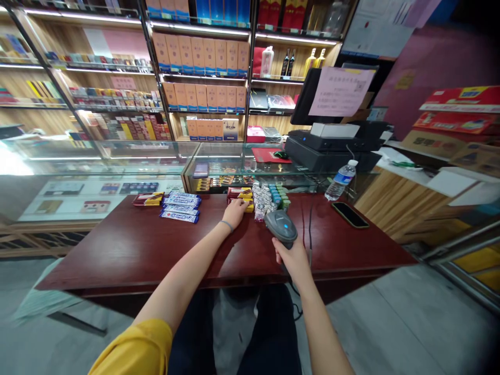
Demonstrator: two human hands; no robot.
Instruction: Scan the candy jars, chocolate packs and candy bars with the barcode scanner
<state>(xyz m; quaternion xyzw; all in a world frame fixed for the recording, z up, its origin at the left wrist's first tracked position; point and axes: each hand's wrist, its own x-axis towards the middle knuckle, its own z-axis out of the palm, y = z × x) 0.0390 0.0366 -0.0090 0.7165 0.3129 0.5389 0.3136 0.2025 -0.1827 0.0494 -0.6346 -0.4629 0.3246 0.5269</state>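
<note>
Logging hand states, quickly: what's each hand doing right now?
Left hand: on the dark-red-and-yellow packets; whether it grips one cannot be told.
Right hand: closed, holding a handheld barcode scanner.

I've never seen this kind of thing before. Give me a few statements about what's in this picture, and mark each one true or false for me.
1. The right hand holds a scanner. True.
2. A phone and a bottle are to the right of the scanner. True.
3. The left hand is on the phone. False: its fingers are at the red-and-yellow packs in front of it.
4. The blue-and-white packets lie left of the left hand. True.
5. The bottle's cap is red. False: it is white.
</note>
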